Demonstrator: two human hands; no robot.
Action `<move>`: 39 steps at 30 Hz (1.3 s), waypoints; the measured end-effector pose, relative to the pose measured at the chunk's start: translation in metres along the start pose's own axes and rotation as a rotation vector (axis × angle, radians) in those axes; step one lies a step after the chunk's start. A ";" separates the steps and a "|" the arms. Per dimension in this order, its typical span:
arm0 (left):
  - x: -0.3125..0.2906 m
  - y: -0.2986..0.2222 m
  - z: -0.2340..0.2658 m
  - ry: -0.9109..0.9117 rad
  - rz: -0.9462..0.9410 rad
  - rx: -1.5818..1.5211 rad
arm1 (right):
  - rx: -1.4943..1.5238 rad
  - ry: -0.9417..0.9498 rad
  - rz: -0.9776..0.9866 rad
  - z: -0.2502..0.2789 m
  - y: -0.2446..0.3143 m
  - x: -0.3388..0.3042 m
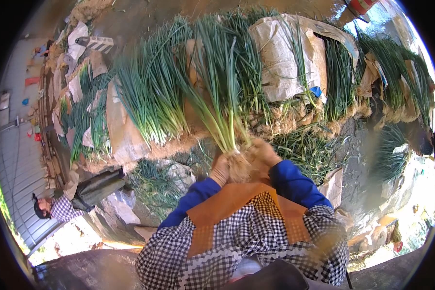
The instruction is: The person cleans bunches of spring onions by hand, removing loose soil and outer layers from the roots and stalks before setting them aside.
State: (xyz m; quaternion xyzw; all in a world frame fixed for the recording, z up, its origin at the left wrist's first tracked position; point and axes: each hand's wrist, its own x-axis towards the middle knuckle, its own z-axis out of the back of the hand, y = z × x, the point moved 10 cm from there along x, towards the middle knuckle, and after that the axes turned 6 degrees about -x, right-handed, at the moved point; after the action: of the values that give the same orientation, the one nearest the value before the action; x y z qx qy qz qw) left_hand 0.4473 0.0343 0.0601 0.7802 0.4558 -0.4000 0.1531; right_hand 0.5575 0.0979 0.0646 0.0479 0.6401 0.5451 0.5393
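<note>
A bunch of scallions (221, 128) stands up and away from me, with its pale stems and brown, stringy roots nearest my body. My left hand (220, 169) is closed around the left side of the bunch near its root end. On the other side, my right hand (265, 153) has its fingers bent against the stem bases and roots, partly blurred. The long green leaves fan out over a heap of scallions (154, 87) lying just beyond, roots toward me. Some fingers of both hands are hidden behind the roots.
Pale woven sacking (285, 60) covers part of the row of scallions. Loose green leaves (307, 157) litter the ground right of my arms, and more leaves (152, 183) lie at left beside a pale sack. Another person (63, 208) is at the far left.
</note>
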 end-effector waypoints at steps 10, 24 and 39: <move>-0.122 -0.147 -0.167 0.571 -0.070 -0.368 | -0.438 -0.144 -0.243 0.041 -0.061 0.113; -0.026 -0.088 -0.070 0.410 -0.013 -0.270 | -0.373 -0.435 0.050 0.108 -0.055 0.025; 0.012 0.032 -0.025 0.007 -0.028 0.278 | 0.124 -0.211 -0.092 0.047 0.005 0.033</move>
State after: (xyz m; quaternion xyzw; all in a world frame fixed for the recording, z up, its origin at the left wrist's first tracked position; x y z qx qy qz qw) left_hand 0.4894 0.0394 0.0632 0.7888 0.4075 -0.4588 0.0364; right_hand 0.5761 0.1517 0.0561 0.1086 0.6137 0.4711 0.6242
